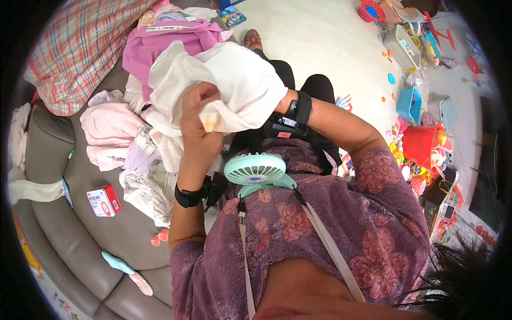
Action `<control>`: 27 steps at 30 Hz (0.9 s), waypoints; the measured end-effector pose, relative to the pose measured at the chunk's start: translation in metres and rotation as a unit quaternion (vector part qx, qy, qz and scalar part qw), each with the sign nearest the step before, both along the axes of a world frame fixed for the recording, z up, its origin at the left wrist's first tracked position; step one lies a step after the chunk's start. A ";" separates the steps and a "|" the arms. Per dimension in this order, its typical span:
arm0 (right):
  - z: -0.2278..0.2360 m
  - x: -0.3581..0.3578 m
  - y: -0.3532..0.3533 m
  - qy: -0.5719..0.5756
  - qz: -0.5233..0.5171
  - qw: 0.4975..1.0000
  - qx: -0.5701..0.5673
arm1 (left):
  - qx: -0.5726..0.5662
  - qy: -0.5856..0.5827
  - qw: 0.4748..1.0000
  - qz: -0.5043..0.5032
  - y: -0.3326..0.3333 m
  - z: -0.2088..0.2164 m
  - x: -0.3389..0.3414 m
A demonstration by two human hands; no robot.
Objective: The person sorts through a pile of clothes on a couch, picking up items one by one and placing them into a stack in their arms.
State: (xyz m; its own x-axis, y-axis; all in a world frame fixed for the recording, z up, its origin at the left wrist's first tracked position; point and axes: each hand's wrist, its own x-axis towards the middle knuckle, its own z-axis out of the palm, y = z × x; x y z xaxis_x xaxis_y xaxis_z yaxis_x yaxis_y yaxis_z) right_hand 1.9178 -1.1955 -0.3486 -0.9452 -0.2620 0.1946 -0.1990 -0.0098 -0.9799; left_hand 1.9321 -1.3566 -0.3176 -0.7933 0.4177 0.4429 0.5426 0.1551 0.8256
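A white cloth garment (240, 74) with a yellow-orange patch near its lower edge is held up in front of me. My left hand (198, 114) is closed on its near side, fingers curled into the fabric. The cloth covers most of my right hand (287, 101); only the part by the wrist shows, and its fingers are hidden. Beyond and to the left of the garment lies a purple garment (144, 48) with a white band. Pale pink clothes (109, 130) and a crumpled white one (144, 194) are heaped to the left of my left forearm.
The clothes rest on a grey-brown sofa (80, 229), along with a red-and-white box (104, 201) and a plaid cloth (88, 48). A light green neck fan (255, 169) hangs at my chest. On the right, toys surround a red bucket (421, 144) and a blue bin (409, 106).
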 end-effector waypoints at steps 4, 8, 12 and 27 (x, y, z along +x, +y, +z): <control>-0.005 0.002 0.008 -0.013 -0.013 1.000 0.009 | 0.075 -0.221 0.969 -0.084 0.008 0.021 0.011; -0.002 -0.011 0.013 -0.026 0.016 0.999 0.035 | -0.006 -0.211 0.976 -0.059 -0.025 -0.014 0.005; -0.007 -0.018 0.012 -0.038 0.043 0.996 0.062 | 0.155 -0.464 0.867 -0.096 -0.020 -0.017 0.022; 0.007 -0.029 0.030 -0.067 0.297 0.936 0.173 | 0.333 -0.346 0.837 0.263 -0.072 -0.008 -0.077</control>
